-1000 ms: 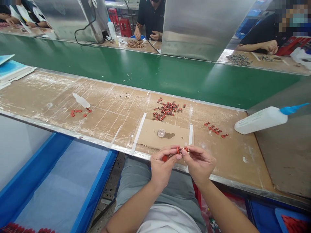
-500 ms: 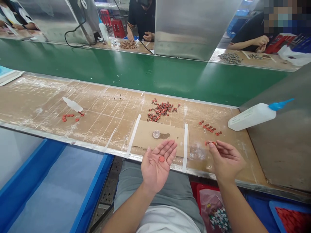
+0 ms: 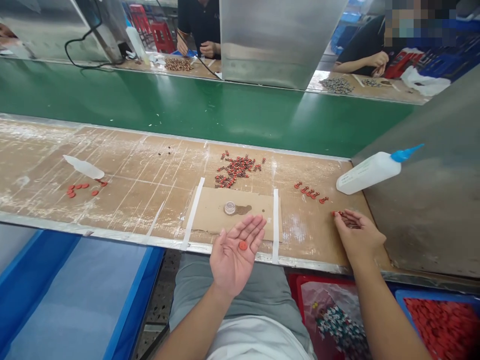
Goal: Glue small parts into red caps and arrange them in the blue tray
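Note:
My left hand is palm up with its fingers stretched out, near the table's front edge. A small round red disc rests loose on its palm. Farther right, my right hand pinches a small red piece at the tabletop; the fingers partly hide it. Just beyond lies a slanting row of red pieces with dark stems. A small clear round cup stands on a taped cardboard sheet, beside a dark wet stain. Behind it is a pile of small red-and-black parts.
A white bottle with blue nozzle leans right, by a metal panel. Red discs and a white bottle lie left. A green belt runs behind. Below are a blue tray of red parts and a red bin.
My right hand has moved right and down to the tabletop with the small red piece. My left hand stays palm up with the disc. The whole view has shifted slightly.

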A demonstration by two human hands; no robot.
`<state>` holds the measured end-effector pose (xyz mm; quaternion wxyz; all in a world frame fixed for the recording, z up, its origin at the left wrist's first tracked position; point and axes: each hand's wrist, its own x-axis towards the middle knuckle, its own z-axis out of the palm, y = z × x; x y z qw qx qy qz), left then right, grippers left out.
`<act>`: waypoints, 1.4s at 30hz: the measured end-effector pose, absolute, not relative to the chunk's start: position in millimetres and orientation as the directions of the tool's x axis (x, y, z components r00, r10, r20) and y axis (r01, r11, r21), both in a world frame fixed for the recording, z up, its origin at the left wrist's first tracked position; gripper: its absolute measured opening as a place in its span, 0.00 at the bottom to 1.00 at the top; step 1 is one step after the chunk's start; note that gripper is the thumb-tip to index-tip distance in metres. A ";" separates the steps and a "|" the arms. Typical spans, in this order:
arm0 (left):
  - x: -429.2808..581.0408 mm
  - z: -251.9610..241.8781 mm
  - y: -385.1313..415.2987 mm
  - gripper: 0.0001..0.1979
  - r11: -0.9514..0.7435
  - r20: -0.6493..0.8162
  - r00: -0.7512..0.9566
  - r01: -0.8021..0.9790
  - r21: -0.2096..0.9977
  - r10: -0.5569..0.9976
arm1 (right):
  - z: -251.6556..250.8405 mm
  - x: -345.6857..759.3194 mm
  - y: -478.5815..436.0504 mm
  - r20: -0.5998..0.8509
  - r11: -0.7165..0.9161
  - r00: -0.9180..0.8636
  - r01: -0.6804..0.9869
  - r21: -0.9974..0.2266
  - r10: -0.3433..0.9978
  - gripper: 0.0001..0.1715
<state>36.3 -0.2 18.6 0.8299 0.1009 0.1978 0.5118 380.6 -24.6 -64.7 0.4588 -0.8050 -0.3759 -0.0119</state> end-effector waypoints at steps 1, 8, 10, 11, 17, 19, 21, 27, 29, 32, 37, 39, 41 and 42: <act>36.3 18.1 -0.3 0.28 0.455 -0.230 0.394 -0.807 0.376 0.890 | -64.2 381.0 -23.8 0.370 -0.307 0.712 0.629 -0.714 0.597 0.24; 34.5 12.4 1.4 0.24 0.432 -0.257 0.353 -0.804 0.409 0.900 | -59.6 381.2 -18.7 0.398 -0.321 0.672 0.686 -0.653 0.625 0.22; 34.4 10.8 2.1 0.23 0.433 -0.263 0.351 -0.804 0.408 0.899 | -58.5 381.1 -16.3 0.393 -0.323 0.666 0.690 -0.647 0.634 0.21; 34.4 10.1 2.3 0.23 0.435 -0.265 0.353 -0.804 0.405 0.897 | -58.1 380.8 -14.9 0.389 -0.324 0.663 0.691 -0.646 0.639 0.21; 34.5 8.0 2.2 0.24 0.440 -0.254 0.365 -0.810 0.388 0.896 | -55.1 379.6 -6.3 0.404 -0.353 0.634 0.736 -0.578 0.659 0.21; 34.7 8.1 2.3 0.24 0.437 -0.249 0.364 -0.810 0.391 0.897 | -51.7 378.6 -6.2 0.418 -0.368 0.628 0.751 -0.549 0.656 0.21; 35.2 9.0 2.9 0.24 0.428 -0.236 0.361 -0.815 0.390 0.902 | -45.2 372.4 -9.0 0.459 -0.387 0.630 0.762 -0.518 0.627 0.20; 40.1 17.8 6.0 0.28 0.406 -0.181 0.365 -0.846 0.345 0.913 | -3.3 287.4 -35.0 0.637 -0.080 0.392 0.884 -0.460 0.664 0.12; 41.8 21.7 5.7 0.30 0.409 -0.167 0.373 -0.850 0.332 0.913 | 12.4 245.7 -42.1 0.634 0.244 0.167 0.826 -0.508 0.755 0.13; 42.2 28.1 2.1 0.31 0.405 -0.146 0.378 -0.853 0.329 0.914 | 27.1 194.2 -40.5 0.568 0.467 -0.093 0.685 -0.559 0.817 0.22; 33.1 36.6 -4.9 0.31 0.340 -0.083 0.331 -0.889 0.308 0.940 | 32.4 156.7 -19.5 0.548 0.538 -0.207 0.634 -0.556 0.811 0.18; 24.9 37.6 -6.0 0.31 0.312 -0.072 0.305 -0.900 0.305 0.950 | 35.4 152.2 -12.1 0.548 0.563 -0.244 0.619 -0.547 0.800 0.18; 13.7 36.8 -7.0 0.27 0.312 -0.095 0.298 -0.888 0.336 0.950 | 40.8 150.0 -5.0 0.565 0.618 -0.305 0.588 -0.521 0.767 0.21; 7.2 35.7 -7.8 0.25 0.320 -0.118 0.297 -0.872 0.370 0.947 | 44.2 149.1 -1.1 0.568 0.648 -0.344 0.563 -0.512 0.748 0.23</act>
